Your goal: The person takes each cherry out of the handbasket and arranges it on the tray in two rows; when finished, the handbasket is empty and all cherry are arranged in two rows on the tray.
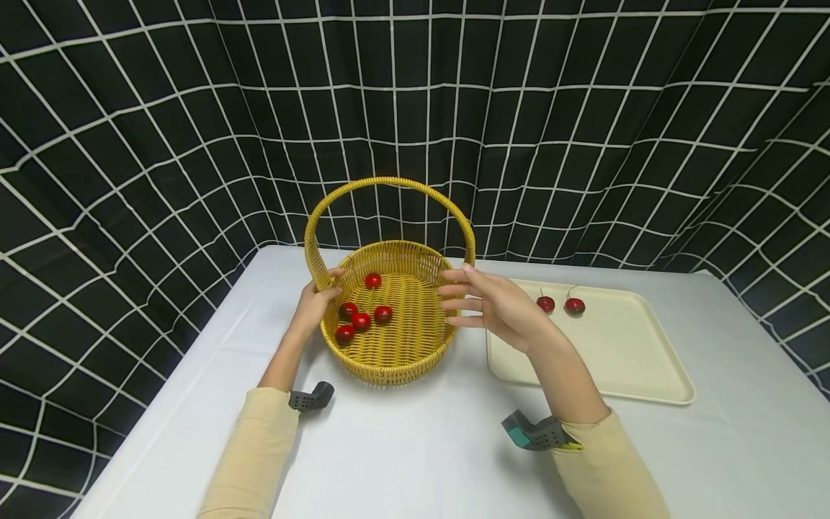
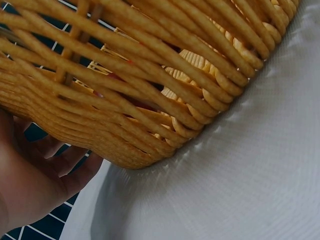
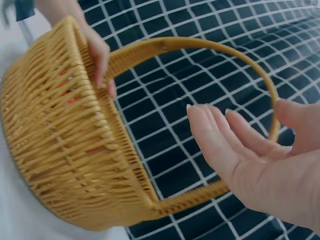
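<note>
A yellow woven basket [image 1: 389, 373] with a tall arched handle [image 1: 391, 182] stands on the white table. Several red cherries [image 1: 383, 314] lie inside it, mostly toward its left side. My left hand [image 1: 313, 306] grips the basket's left rim by the foot of the handle; the right wrist view shows its fingers [image 3: 100, 60] bent over the rim. With fingers spread and nothing held, my right hand [image 1: 502, 303] hovers at the basket's right rim. From the left wrist, the wicker wall [image 2: 150, 85] hides most of the inside.
To the right of the basket lies a cream tray [image 1: 622, 353], partly behind my right forearm. Two stemmed cherries, a left one [image 1: 545, 303] and a right one [image 1: 574, 305], are near its back edge. A black curtain [image 1: 415, 115] with white grid lines hangs behind the table.
</note>
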`<state>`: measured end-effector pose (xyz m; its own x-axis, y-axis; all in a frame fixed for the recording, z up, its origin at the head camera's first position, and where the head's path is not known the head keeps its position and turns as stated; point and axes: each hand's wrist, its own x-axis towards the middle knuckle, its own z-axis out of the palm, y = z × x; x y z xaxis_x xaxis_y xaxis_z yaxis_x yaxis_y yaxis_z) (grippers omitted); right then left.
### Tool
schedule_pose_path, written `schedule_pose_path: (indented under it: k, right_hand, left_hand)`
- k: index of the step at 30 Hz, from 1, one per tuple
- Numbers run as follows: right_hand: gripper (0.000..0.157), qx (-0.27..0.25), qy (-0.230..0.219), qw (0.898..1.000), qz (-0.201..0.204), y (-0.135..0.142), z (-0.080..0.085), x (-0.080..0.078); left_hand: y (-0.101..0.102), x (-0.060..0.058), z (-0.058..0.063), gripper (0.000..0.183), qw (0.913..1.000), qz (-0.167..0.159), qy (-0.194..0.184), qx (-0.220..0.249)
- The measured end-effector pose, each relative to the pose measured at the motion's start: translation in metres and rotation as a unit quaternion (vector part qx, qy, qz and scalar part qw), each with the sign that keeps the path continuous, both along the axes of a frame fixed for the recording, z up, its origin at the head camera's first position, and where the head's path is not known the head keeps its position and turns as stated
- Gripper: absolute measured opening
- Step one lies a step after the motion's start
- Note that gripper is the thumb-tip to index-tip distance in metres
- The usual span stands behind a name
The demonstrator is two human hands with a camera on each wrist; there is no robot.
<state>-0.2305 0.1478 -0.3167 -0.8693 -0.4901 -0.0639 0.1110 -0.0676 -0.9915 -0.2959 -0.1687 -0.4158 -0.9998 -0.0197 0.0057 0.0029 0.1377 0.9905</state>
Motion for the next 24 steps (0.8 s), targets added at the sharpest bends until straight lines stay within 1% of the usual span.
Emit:
schedule_pose_path:
  k: [3,6,11,15,24]
  right_hand:
    - [0.054,0.015,-0.02,1.0,-0.013,-0.01,-0.002,-0.004]
    - [0.054,0.023,-0.032,0.999,-0.014,-0.018,-0.004,-0.009]
    - [0.055,0.015,-0.055,0.998,-0.012,-0.029,-0.008,-0.016]
    - [0.054,0.014,-0.08,0.996,-0.02,-0.037,-0.012,-0.022]
    - [0.056,0.055,-0.104,0.992,-0.042,-0.055,-0.022,-0.034]
  left_hand:
    - [0.0,0.0,0.0,0.045,1.0,0.001,0.0,-0.002]
    - [0.0,0.001,0.001,0.045,1.0,-0.001,-0.001,0.002]
    - [-0.001,0.001,0.0,0.045,1.0,-0.002,-0.004,0.002]
    - [-0.001,0.0,-0.002,0.045,1.0,0.0,0.003,-0.005]
    - [0.0,0.0,-0.001,0.045,1.0,-0.004,0.005,0.008]
